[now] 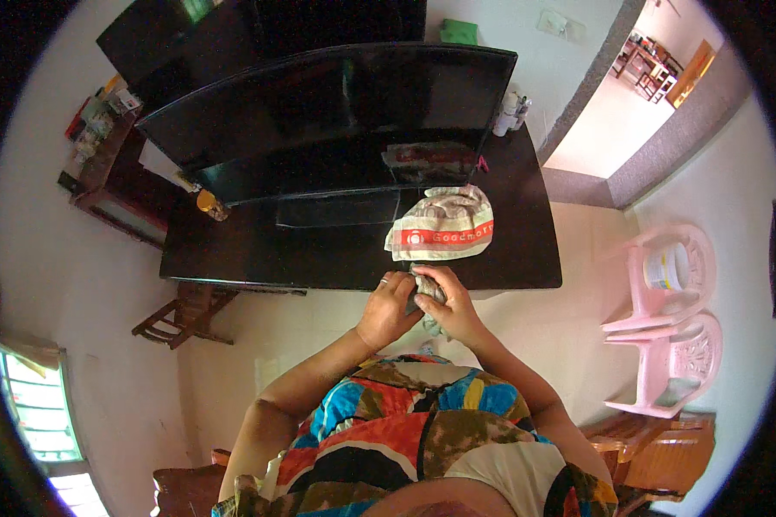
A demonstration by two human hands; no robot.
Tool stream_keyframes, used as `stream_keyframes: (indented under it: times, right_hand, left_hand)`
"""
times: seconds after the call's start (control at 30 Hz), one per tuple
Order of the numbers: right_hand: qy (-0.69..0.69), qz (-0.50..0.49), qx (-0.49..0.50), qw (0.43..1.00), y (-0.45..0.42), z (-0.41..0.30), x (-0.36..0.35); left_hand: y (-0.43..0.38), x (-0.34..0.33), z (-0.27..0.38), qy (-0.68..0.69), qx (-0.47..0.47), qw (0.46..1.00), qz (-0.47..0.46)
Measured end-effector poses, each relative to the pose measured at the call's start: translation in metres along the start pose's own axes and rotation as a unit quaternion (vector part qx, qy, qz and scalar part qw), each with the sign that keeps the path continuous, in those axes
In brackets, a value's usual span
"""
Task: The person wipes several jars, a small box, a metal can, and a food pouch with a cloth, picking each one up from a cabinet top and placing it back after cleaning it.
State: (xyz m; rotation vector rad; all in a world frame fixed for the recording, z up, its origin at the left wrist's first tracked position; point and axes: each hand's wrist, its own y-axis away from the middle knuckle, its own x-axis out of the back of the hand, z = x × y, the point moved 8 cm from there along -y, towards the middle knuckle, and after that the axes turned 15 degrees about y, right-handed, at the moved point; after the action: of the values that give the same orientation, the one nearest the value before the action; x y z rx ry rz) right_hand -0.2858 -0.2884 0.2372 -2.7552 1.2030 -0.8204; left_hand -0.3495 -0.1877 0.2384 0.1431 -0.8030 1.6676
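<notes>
Both my hands are together in front of my body, at the near edge of a dark tabletop. Bunched between them is a greyish cloth. My left hand wears a ring and closes on the cloth from the left; my right hand grips it from the right, its lower end hanging down. Just beyond my fingers a cream towel with a red printed band lies crumpled on the tabletop. Behind it stands a wide black flat-screen television, whose screen reflects the towel.
A yellow-lidded jar stands left of the television, white bottles right of it. Pink plastic chairs, one holding a white bucket, are along the right wall. A wooden chair is at the left, a doorway at the upper right.
</notes>
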Motion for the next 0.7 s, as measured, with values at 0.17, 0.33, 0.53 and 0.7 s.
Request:
stream_keyframes:
  times: [0.17,0.33,0.53,0.7]
  right_hand:
    - [-0.064,-0.021,-0.109,0.992,0.002,0.087,0.006]
    - [-0.311,-0.014,-0.169,0.935,-0.007,0.088,-0.019]
    - [-0.2,-0.082,-0.058,0.975,-0.005,0.062,-0.044]
    - [-0.351,-0.113,-0.171,0.914,-0.001,0.098,-0.064]
  left_hand:
    - [-0.001,-0.027,-0.003,0.013,-0.002,0.999,0.032]
    - [0.008,0.001,-0.002,0.045,0.005,0.994,0.101]
    - [0.034,0.007,-0.046,0.343,0.187,0.88,0.269]
    - [0.028,0.011,-0.024,0.31,0.166,0.918,0.187]
